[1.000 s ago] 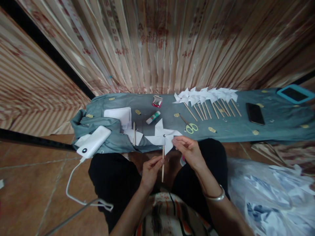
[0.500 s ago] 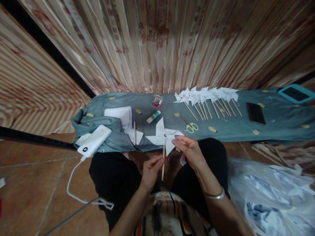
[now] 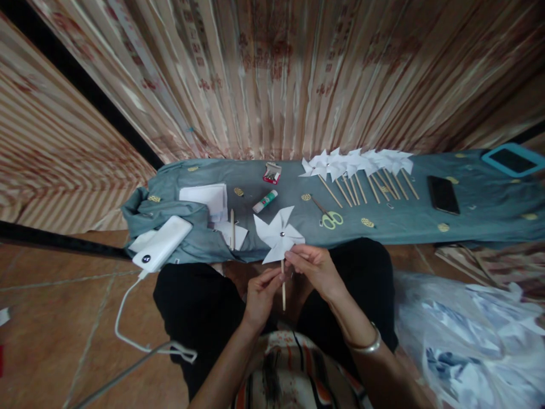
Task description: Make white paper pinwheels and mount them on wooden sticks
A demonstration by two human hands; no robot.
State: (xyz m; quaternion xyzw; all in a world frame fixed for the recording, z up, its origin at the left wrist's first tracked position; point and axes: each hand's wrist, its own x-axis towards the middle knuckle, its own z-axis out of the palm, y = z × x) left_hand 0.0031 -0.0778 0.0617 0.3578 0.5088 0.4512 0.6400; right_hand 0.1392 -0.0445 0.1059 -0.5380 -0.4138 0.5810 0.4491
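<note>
I hold a white paper pinwheel point(image 3: 279, 233) on a thin wooden stick point(image 3: 283, 287) over my lap. My left hand point(image 3: 260, 295) is closed round the stick just below the paper. My right hand point(image 3: 313, 270) pinches the lower right blade with its fingertips. A metal pin shows at the pinwheel's centre. A row of several finished pinwheels point(image 3: 357, 165) lies on the grey-blue cloth point(image 3: 468, 218) to the right.
On the cloth lie green-handled scissors point(image 3: 327, 217), a glue stick point(image 3: 264, 201), a small red box point(image 3: 271, 173), white paper sheets point(image 3: 204, 197), a loose stick with paper point(image 3: 232, 229), a power bank point(image 3: 162, 243) with cable, a black phone point(image 3: 443, 195) and a teal-cased tablet point(image 3: 513, 160). A plastic bag point(image 3: 477, 335) lies at my right.
The pinwheel's blades have turned round the pin, and my right hand has moved left and down, closer to the stick. My left hand kept its hold.
</note>
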